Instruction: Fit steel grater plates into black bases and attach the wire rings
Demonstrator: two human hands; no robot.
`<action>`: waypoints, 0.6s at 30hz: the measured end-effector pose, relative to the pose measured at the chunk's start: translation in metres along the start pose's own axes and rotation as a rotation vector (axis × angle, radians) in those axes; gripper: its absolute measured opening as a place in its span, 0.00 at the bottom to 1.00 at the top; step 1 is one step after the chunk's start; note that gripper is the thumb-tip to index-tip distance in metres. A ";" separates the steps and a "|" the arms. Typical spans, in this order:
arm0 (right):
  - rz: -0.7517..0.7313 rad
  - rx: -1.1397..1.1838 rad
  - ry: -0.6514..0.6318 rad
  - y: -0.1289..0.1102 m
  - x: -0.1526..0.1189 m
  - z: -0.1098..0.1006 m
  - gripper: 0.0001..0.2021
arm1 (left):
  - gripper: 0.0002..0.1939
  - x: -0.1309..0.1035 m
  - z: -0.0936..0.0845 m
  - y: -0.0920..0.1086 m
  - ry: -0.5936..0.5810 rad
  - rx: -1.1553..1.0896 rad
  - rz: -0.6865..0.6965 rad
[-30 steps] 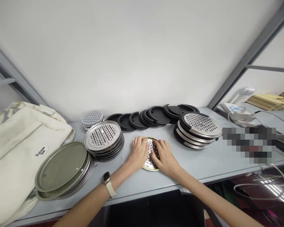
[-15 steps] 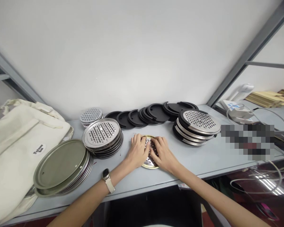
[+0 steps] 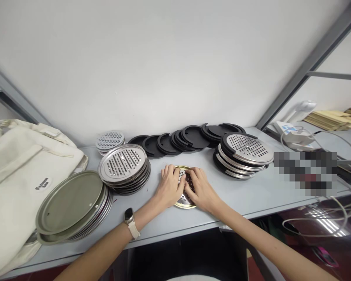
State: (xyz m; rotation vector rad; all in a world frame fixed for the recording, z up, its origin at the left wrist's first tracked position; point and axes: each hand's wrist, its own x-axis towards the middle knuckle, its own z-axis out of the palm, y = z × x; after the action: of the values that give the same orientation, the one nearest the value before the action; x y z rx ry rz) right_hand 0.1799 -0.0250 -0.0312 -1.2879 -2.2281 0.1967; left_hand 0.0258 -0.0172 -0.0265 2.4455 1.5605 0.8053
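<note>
Touching grater near table edge

Passable over bare grey tabletop right of the right hand and along a narrower strip beside the left hand, but blocked leftward by stacked graters and green plates, behind by black discs, back-right by a black-rimmed stack.

Gold-rimmed silver grater, olive plates, black discs, cream bag
</note>
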 end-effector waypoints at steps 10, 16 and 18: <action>0.010 0.027 -0.011 -0.001 0.000 -0.001 0.14 | 0.10 0.000 -0.003 0.002 -0.009 0.001 -0.001; 0.001 0.054 0.002 -0.001 0.000 0.000 0.16 | 0.10 0.000 -0.004 0.002 -0.017 -0.012 0.013; -0.001 0.059 0.003 -0.001 0.000 -0.001 0.16 | 0.11 0.000 -0.004 0.002 -0.018 -0.013 0.014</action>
State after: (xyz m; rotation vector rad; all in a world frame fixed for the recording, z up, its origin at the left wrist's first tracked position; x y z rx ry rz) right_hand 0.1793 -0.0257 -0.0300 -1.2547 -2.2037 0.2573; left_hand 0.0250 -0.0188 -0.0222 2.4498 1.5291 0.7915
